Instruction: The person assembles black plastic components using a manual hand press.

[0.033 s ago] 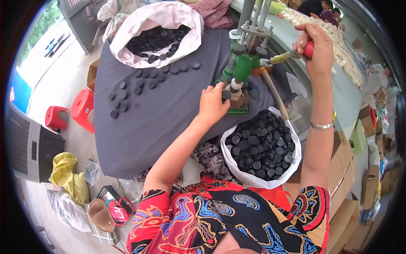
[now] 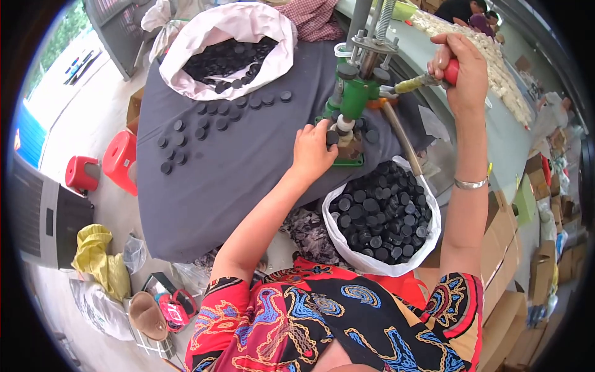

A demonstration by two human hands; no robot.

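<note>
Closest to you, on the right, sits a white plastic bag (image 2: 347,245) full of black round caps (image 2: 381,214), its mouth wide open, just near of the press. Off to the near left on the floor there's a yellow bag (image 2: 93,254), and further left two red stools (image 2: 118,162).

Your left hand (image 2: 312,150) is on the grey cloth-covered table (image 2: 217,180), with its grip pinched together on a single black cap (image 2: 333,137) right at the base of the green hand press (image 2: 356,99). So that cap is in the middle of the table, touching the press's lower part.

Your right hand (image 2: 460,69) is up and to the right, its grip clamped tight around the red handle (image 2: 451,72) of the press lever, which reaches left to the press. There's a silver bangle (image 2: 470,183) on that wrist.

Left of the press, loose black caps (image 2: 211,121) lie spread out on the cloth in rough rows. At the far end a second white bag (image 2: 223,53) holds more of the black caps, touching the last row.
</note>
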